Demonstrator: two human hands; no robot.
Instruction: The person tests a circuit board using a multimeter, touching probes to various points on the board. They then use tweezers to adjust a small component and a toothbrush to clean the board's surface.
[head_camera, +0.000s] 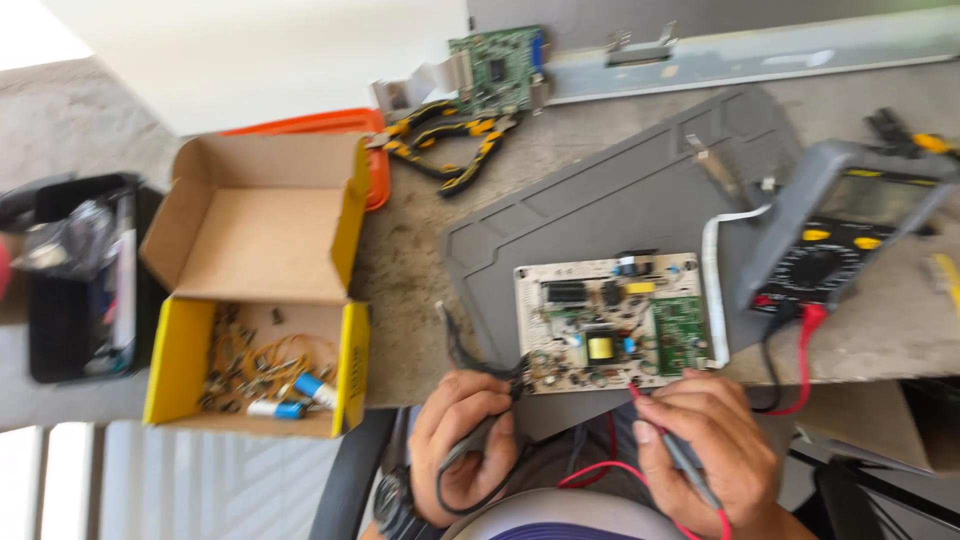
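Observation:
A pale circuit board (610, 320) with a yellow part and a small green daughter board lies on a grey work mat (600, 200). My left hand (460, 440) grips a black test probe whose tip meets the board's lower left corner. My right hand (705, 440) pinches a red-tipped test probe, its point touching the board's front edge. Red and black leads run from the probes to a grey multimeter (835, 235) at the right, propped up on the bench.
An open yellow cardboard box (255, 290) with small parts stands at the left. Beyond it lie an orange tray (375, 150), yellow-handled pliers (450, 140) and a green circuit board (495, 65). A black bin (80, 275) sits far left. The bench edge runs just under the board.

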